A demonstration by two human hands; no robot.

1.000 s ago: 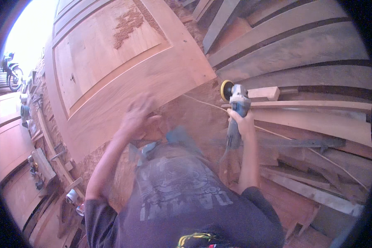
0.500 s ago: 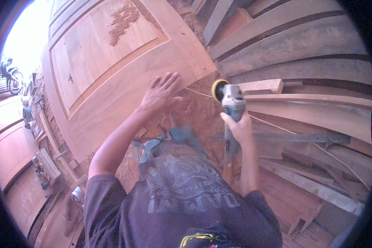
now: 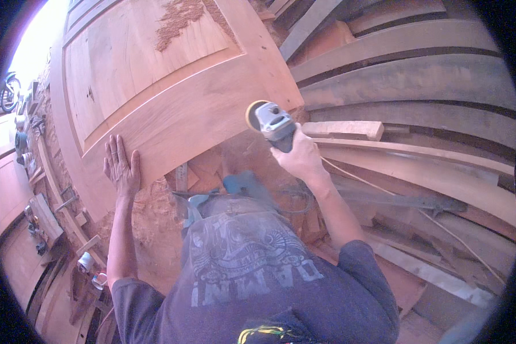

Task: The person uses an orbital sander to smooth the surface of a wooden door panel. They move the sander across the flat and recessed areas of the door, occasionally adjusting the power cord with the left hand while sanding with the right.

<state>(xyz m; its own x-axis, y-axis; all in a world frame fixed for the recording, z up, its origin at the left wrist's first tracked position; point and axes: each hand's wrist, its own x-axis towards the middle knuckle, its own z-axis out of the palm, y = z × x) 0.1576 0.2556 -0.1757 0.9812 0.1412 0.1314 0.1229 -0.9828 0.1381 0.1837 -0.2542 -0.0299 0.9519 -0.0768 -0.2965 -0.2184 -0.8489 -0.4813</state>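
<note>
A panelled wooden door [image 3: 203, 106] lies flat in front of me, with a raised frame around its panel. My left hand [image 3: 122, 171] rests open on the door's near rail, fingers stretched out and a ring on one of them. My right hand [image 3: 301, 155] is wrapped around the body of an angle sander [image 3: 276, 123] with a grey head and a round yellow-edged pad. The pad is at the door's near right edge; whether it touches the wood I cannot tell. My right hand hides most of the tool's handle.
Reddish wood shavings [image 3: 179, 24] lie on the door panel. Stacked long boards [image 3: 395, 80] fill the right side, with a short light block [image 3: 344, 129] on them. A thin cord [image 3: 378, 186] crosses the boards. Several tools and wood scraps lie along the left; a motorcycle [image 3: 10, 92] stands far left.
My left hand has come down and left onto the door's near rail. My right hand has brought the sander leftward to the door's edge, and its head has tilted toward the door.
</note>
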